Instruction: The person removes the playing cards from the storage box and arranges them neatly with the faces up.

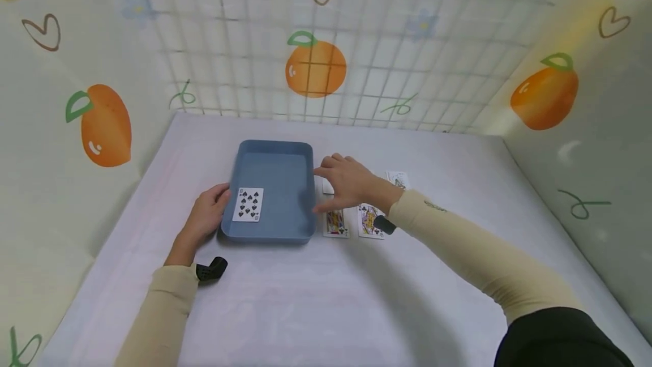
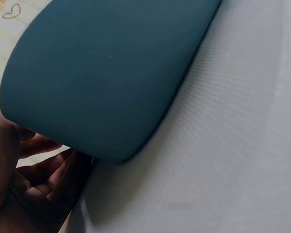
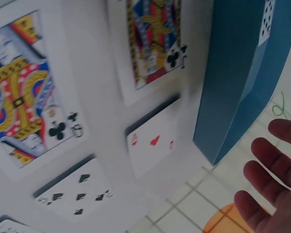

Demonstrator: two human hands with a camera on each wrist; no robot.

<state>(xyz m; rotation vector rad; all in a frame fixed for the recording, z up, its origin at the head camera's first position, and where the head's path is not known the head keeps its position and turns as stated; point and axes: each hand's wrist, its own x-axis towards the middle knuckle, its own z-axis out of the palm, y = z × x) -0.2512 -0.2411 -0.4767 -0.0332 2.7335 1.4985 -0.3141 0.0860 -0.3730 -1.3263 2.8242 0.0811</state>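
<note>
A blue tray lies on the table with a spade number card inside at its front left. My left hand touches the tray's left wall from outside; in the left wrist view its bent fingers are partly covered by the tray. My right hand reaches over the cards with thumb and fingers spread, fingertips right at the tray's right rim. Beneath and around it lie a queen of clubs, a club picture card, an ace of hearts and a five of spades.
Another card lies beyond the right wrist. White cloth covers the table. Walls of printed sheeting with oranges and a grid enclose the back and sides. Small black devices are worn at both wrists.
</note>
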